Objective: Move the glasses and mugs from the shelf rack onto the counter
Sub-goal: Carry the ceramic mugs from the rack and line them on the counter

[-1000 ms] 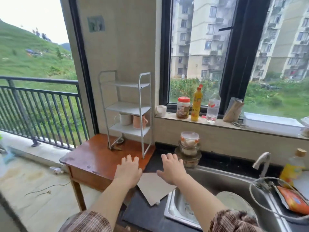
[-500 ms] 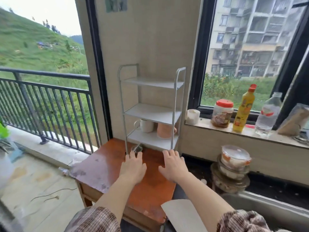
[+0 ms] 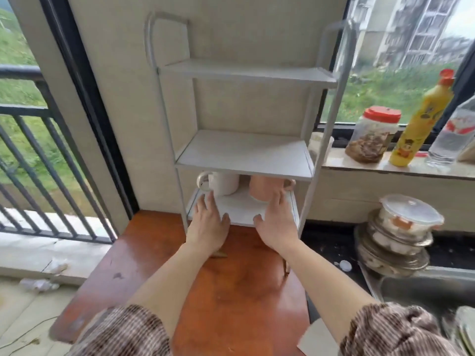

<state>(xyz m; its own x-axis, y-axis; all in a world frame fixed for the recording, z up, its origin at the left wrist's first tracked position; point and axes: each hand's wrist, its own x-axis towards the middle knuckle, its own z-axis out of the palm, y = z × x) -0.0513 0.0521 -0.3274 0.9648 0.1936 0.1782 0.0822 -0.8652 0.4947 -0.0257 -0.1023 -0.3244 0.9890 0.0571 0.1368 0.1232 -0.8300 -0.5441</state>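
Observation:
A white three-tier shelf rack (image 3: 244, 155) stands on a brown wooden table (image 3: 231, 291) against the wall. On its bottom shelf sit a white mug (image 3: 222, 183) on the left and a pink mug (image 3: 264, 187) on the right. My left hand (image 3: 208, 224) reaches over the bottom shelf's front edge, fingertips just short of the white mug. My right hand (image 3: 277, 222) is beside it, fingertips by the pink mug's base. Both hands are open and hold nothing. The two upper shelves are bare.
A dark counter (image 3: 331, 250) with a steel sink (image 3: 424, 289) lies to the right, bearing stacked lidded containers (image 3: 401, 232). The windowsill holds a red-lidded jar (image 3: 372, 134), a yellow bottle (image 3: 419, 124) and a clear bottle (image 3: 455, 134). A railing (image 3: 38, 155) is at left.
I have come closer to the rack. Both hands have moved forward from above the table to the front of the bottom shelf, close to the two mugs.

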